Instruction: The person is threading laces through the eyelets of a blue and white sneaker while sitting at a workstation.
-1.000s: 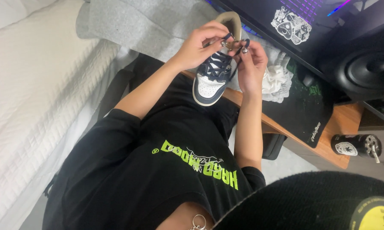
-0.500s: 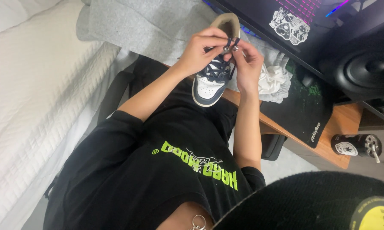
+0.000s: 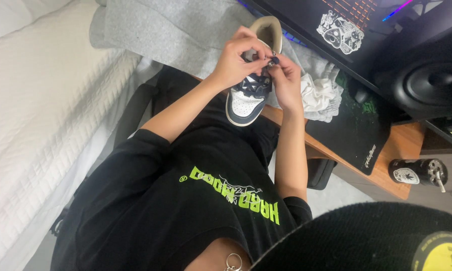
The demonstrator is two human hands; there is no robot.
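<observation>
A white and navy sneaker [image 3: 246, 103] with a tan lining and dark blue laces lies with its toe towards me at the edge of the wooden desk [image 3: 386, 165]. My left hand [image 3: 236, 60] grips the shoe's upper part from the left, with its fingers pinching the lace. Touching it from the right, my right hand [image 3: 287, 83] pinches the lace end near the top eyelets. The fingers cover the lace tip. My forearms reach out over my black shirt [image 3: 185, 200] with green print.
A grey cloth [image 3: 175, 35] lies under and behind the shoe, and a crumpled white cloth [image 3: 321, 95] is to its right. On the desk are a black mat [image 3: 356, 135], a speaker [image 3: 431, 80] and a small black cylinder [image 3: 416, 172]. A white bed [image 3: 40, 110] runs along the left.
My hands have drawn closer together at the top of the laces. The right hand, earlier held out to the right with the lace end, now sits against the shoe.
</observation>
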